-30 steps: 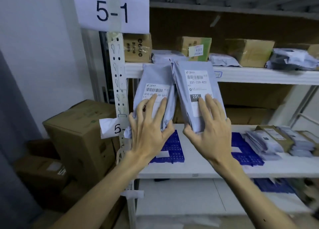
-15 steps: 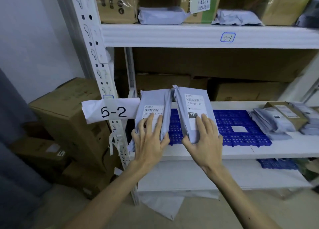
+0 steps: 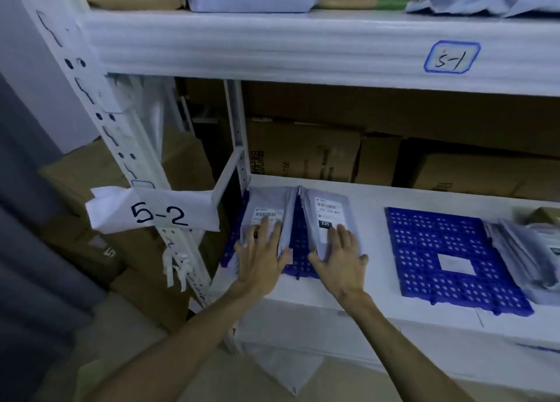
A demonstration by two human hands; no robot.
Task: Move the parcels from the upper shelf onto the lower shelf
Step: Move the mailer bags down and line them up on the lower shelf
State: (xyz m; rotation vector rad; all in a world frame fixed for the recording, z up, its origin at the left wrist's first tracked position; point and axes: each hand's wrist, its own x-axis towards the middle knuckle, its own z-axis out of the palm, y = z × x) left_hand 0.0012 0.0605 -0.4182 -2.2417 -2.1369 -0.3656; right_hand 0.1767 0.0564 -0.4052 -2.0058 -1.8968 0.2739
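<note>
Left parcel [image 3: 266, 203] and right parcel [image 3: 328, 209] lie side by side over the blue mat [image 3: 298, 245] on the lower shelf [image 3: 374, 250], long axes running away from me. My left hand [image 3: 260, 259] and right hand [image 3: 339, 264] each rest on one, fingers spread flat. Letting go likely means drawing straight back.

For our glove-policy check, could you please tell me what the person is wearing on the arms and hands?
Nothing shows: the left hand and right hand are ungloved, both forearms are bare to the frame's edge, with no sleeves, watch or wristband in view.
</note>
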